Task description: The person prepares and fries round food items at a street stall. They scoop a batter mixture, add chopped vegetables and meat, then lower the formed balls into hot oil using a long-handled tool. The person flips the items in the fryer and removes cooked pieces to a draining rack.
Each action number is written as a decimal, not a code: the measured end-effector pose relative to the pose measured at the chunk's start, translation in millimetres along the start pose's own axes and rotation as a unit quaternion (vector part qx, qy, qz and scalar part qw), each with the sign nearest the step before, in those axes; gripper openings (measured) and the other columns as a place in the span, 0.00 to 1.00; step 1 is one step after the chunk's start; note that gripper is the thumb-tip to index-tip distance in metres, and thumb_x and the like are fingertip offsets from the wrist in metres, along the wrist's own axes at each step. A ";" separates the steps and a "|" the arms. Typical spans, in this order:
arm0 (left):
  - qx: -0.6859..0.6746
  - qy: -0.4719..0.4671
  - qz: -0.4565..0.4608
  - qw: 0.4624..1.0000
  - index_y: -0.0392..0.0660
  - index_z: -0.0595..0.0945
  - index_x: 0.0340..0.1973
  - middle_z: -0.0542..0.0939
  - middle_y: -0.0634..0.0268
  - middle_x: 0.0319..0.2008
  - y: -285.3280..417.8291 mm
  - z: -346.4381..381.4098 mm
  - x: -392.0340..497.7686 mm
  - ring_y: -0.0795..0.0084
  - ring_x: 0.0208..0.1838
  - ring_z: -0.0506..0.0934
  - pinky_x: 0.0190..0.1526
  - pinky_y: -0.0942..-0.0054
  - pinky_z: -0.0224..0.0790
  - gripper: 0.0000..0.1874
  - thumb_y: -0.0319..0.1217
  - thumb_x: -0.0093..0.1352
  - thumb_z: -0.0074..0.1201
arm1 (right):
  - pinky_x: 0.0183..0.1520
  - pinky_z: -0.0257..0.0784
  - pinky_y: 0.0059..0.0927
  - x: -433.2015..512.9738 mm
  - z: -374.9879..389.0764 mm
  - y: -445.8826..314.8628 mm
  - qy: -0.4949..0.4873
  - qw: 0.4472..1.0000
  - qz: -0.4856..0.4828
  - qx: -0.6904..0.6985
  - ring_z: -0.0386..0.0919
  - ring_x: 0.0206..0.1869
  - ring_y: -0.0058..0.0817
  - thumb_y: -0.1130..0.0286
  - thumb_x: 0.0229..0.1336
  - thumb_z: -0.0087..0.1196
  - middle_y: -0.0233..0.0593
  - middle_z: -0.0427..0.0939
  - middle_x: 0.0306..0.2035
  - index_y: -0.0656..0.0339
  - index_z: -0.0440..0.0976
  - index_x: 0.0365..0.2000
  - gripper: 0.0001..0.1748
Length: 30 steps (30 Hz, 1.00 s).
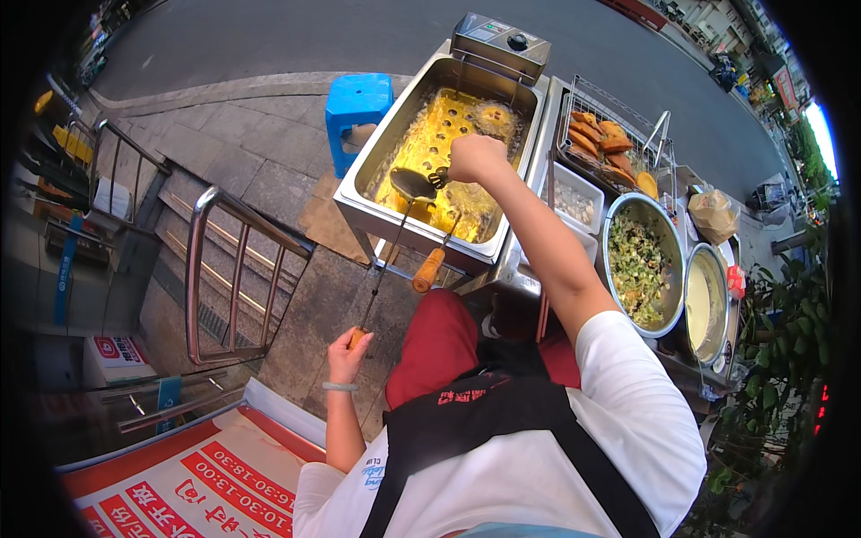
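Note:
My left hand (348,353) grips the wooden handle of a long ladle; the ladle's dark round bowl (412,184) is over the oil at the left side of a steel deep fryer (387,144). Above the fryer, my right hand (477,159) is closed on a dark utensil (438,177) whose slotted end is beside the ladle bowl; most of its handle is hidden. A second tool with a wooden handle (428,270) leans over the fryer's near rim. Battered food (496,118) fries in bubbling yellow oil at the far right, with more bubbling near the front.
Right of the fryer, a wire basket (572,151) holds fried pieces (609,144). Nearby are a white tray (595,202), a steel bowl of chopped vegetables (639,269) and a pot of pale batter (703,302). A blue stool (360,101) and metal railing (245,225) stand left.

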State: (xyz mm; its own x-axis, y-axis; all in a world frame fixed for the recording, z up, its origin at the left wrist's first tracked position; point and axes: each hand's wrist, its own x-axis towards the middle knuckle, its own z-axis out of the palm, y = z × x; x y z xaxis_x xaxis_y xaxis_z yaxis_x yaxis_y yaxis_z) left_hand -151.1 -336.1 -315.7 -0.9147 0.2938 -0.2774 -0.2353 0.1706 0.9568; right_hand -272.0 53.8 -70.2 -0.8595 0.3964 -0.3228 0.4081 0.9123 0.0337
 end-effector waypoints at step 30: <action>-0.048 -0.042 -0.076 0.995 0.42 0.86 0.41 0.76 0.78 0.21 -9.4 -8.3 4.2 0.89 0.19 0.67 0.20 0.84 0.56 0.11 0.33 0.67 0.68 | 0.46 0.78 0.40 32.5 9.1 -7.1 0.073 0.996 -0.054 -0.009 0.83 0.46 0.42 0.55 0.50 0.64 0.44 0.85 0.40 0.58 0.84 0.37 0.19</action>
State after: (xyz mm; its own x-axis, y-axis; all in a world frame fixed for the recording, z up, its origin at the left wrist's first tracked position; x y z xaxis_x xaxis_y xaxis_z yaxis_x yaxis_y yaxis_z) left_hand -155.4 -344.3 -325.1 -0.8367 0.3502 -0.4211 -0.4023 0.1286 0.9064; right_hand -300.0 59.3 -89.5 -0.9341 0.3063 -0.1836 0.3073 0.9513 0.0233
